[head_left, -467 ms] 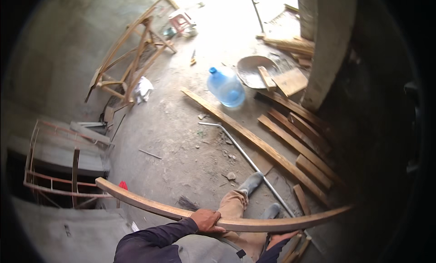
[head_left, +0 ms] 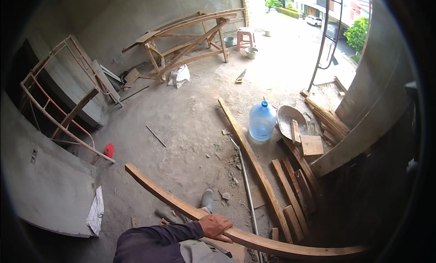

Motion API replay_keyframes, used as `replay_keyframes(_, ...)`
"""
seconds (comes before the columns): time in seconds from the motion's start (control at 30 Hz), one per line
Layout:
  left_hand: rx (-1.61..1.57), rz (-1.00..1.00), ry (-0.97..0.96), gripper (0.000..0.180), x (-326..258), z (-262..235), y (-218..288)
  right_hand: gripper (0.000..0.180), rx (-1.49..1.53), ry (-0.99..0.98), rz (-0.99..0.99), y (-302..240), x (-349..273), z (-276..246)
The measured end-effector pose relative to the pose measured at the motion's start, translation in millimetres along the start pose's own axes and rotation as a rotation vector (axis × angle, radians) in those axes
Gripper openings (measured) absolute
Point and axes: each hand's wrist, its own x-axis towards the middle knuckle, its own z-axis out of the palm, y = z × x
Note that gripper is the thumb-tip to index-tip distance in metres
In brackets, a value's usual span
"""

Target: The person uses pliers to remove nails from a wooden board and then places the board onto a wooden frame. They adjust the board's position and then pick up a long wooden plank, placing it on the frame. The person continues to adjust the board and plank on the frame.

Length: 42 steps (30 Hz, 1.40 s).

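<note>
My left hand (head_left: 216, 226) grips a long, slightly bowed wooden plank (head_left: 172, 200) from above, near its middle. The plank runs across the bottom of the view, from the concrete floor side at the left to the dark wall at the lower right. My dark sleeve comes in from the lower edge. Just beyond the plank is my grey shoe (head_left: 207, 199). My right hand is out of view.
A blue water jug (head_left: 262, 121) stands beside a long floor plank (head_left: 245, 145), a metal pipe (head_left: 245, 181) and a round pan (head_left: 288, 117). Short boards (head_left: 290, 186) lie at the right. A wooden trestle (head_left: 190, 36) stands far back, a rusty metal frame (head_left: 59, 104) at the left.
The view has lifted, showing more of the far doorway and the trestle. My left hand keeps its grip on the plank. The sleeve at the lower right has left the view.
</note>
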Motion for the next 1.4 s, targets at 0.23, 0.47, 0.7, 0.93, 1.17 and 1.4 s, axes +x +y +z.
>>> replay_keyframes(0.23, 0.039, 0.072, 0.471, 0.067, -24, -110, -99, 0.087, 0.138, -0.179, -0.221, -33, -98, 159)
replay_keyframes(0.47, 0.036, 0.001, 0.691, 0.068, -92, -249, -231, 0.085, 0.234, -0.333, -0.285, -44, -215, 315)
replay_keyframes(0.7, 0.080, -0.094, 0.918, 0.069, -127, -337, -330, 0.083, 0.326, -0.475, -0.298, -27, -296, 460)
replay_keyframes(0.93, 0.148, -0.176, 0.999, 0.069, -122, -420, -468, 0.080, 0.391, -0.578, -0.253, 46, -353, 620)
replay_keyframes(1.17, 0.189, -0.279, 1.067, 0.072, -113, -551, -601, 0.078, 0.352, -0.793, -0.238, 91, -425, 813)
replay_keyframes(1.4, 0.225, -0.403, 0.989, 0.073, -158, -661, -717, 0.077, 0.363, -0.911, -0.227, 159, -522, 947)
